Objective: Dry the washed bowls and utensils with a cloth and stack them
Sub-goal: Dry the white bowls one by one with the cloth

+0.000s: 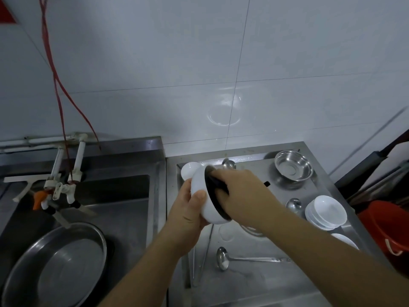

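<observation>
Left hand (188, 209) grips white bowl (204, 196), mouth facing 3 o'clock; right hand (239, 191) presses dark cloth (215, 185) inside.

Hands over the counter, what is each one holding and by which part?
Left hand grips the white bowl by its outer wall. Right hand holds a dark cloth inside the bowl.
</observation>
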The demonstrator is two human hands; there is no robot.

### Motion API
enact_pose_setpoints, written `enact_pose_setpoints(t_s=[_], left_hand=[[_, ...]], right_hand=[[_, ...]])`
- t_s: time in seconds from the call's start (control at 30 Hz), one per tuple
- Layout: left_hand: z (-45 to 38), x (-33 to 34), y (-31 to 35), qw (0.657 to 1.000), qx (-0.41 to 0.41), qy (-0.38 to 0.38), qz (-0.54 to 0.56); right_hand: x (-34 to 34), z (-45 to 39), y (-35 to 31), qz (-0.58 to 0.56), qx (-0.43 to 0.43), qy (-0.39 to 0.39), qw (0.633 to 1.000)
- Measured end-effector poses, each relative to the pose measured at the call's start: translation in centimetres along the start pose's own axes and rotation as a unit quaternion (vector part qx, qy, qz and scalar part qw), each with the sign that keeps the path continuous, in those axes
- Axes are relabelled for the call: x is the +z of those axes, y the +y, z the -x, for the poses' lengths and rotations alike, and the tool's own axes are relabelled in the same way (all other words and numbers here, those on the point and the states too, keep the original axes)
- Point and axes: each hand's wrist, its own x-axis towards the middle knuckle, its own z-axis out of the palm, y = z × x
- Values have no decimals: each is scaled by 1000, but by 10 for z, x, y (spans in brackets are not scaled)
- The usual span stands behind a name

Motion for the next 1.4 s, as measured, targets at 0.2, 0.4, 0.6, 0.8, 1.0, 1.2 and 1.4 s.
enact_pose_setpoints(t_s=[0.2,0.4,0.6,0.8,1.0,1.2,1.4], left_hand=[[5,4,-2,998,22,-13,-51],[8,5,-5,994,39,-22,-96],[10,12,-10,993,49,15,-109],[11,7,-13,976,81,6,-202],[11,-3,-9,957,70,-31,-280],[6,-8,2,928,56,-64,-363],[2,-8,5,978,-51,101,-176]], right_hand=[[-19,-6,9,-190,168,-174,951],[-10,11,12,-545,291,-113,778],[18,13,8,-568,306,32,763],[11,19,3,-454,278,-40,845],[-3,27,8,-628,359,-87,685],[5,36,5,-686,326,-68,646],[9,32,9,-748,301,8,592]])
